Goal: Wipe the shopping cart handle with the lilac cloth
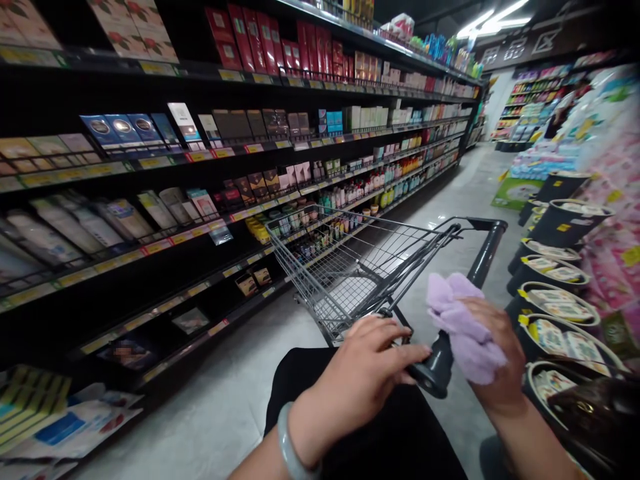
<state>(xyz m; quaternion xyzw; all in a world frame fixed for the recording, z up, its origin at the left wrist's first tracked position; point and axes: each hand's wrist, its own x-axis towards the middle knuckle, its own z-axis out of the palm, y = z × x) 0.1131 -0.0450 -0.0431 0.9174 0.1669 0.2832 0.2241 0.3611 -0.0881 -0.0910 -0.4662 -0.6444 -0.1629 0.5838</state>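
A grey wire shopping cart (345, 267) stands at an angle in front of me, its basket holding nothing that I can see. My left hand (367, 363), with a pale bangle (290, 440) at the wrist, is closed round the near end of the cart's frame, beside the dark handle (483, 263). A crumpled lilac cloth (463, 327) is bunched in my right hand (500, 347), whose fingers are partly hidden behind it. That cloth is right by the handle bar; whether it touches the bar I cannot tell.
Long shelves (190, 150) of boxed and bottled goods run along the left. Several dark tubs (557, 303) of packets line the right, beside stacked pink packages (617, 247). A dark brown bag (595, 413) is at the lower right. The grey floor (215, 400) stretches down the aisle.
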